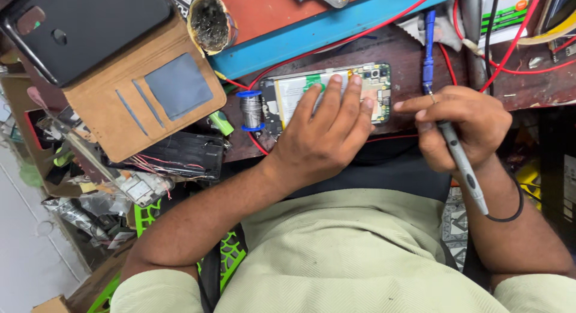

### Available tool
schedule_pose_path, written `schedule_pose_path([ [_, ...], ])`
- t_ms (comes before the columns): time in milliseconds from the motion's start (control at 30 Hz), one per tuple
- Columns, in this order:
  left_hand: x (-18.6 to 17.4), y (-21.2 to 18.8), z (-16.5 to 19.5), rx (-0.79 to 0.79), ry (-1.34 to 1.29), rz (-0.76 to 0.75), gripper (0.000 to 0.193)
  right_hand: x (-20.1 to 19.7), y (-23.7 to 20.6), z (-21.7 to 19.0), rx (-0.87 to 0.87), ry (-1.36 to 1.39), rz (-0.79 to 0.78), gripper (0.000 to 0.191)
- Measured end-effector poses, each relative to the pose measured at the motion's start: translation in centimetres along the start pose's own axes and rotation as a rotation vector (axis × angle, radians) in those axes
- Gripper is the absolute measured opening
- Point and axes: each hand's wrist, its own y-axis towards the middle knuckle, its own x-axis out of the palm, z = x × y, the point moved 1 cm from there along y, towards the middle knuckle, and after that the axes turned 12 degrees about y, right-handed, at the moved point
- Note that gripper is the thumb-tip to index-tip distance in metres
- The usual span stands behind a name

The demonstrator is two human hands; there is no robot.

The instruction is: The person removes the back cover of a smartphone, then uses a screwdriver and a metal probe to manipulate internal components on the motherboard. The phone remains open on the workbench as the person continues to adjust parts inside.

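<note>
Lying at the far left of the dark wooden tabletop [414, 55], a tan wallet-style phone case [129, 103] sits folded open with a black phone [78, 28] in its upper half; below it a black block [183, 154] with thin red wires lies among loose parts, and a charred, round-mouthed cup [210, 22] stands just past the case's top corner; next comes a small spool of solder wire [252, 109] with blue rims, lying just beside the opened phone [375, 85] — back cover off, pale battery and green circuit board showing; the left hand [327, 133] lies flat on that phone, fingers [333, 100] spread and pressed across the battery, gripping nothing, only holding the phone down near the tabletop's near edge; a red wire [360, 34] curves from behind the phone up over a blue mat [312, 34]; right of the phone a blue-handled tool [428, 55] lies on the wood, its lower end touching the right hand's forefinger; the right hand [462, 127] is closed in a pen grip round a slim grey tool [462, 166], whose tip I cannot make out behind the fingers; a black cord [510, 214] loops round that wrist; more red wires [510, 49] run off the far right.
</note>
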Motion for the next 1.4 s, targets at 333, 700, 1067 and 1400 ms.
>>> schedule_pose_path([
  [333, -0.2, -0.4, 0.3, 0.071, 0.013, 0.052, 0.028, 0.1, -0.6, -0.3, 0.05, -0.214, 0.108, 0.011],
  [700, 0.0, -0.7, 0.4, 0.087, 0.055, 0.075, 0.029, 1.0, 0.9, -1.3, 0.037, -0.182, 0.079, 0.02],
  [1067, 0.2, -0.7, 0.4, 0.101, 0.074, 0.077, 0.025, 0.2, -0.5, 0.2, 0.072, -0.173, 0.122, 0.027],
  [1400, -0.1, -0.2, 0.5, 0.121, 0.082, 0.067, 0.033, 0.9, -0.7, 0.2, 0.076, -0.072, 0.183, 0.029],
])
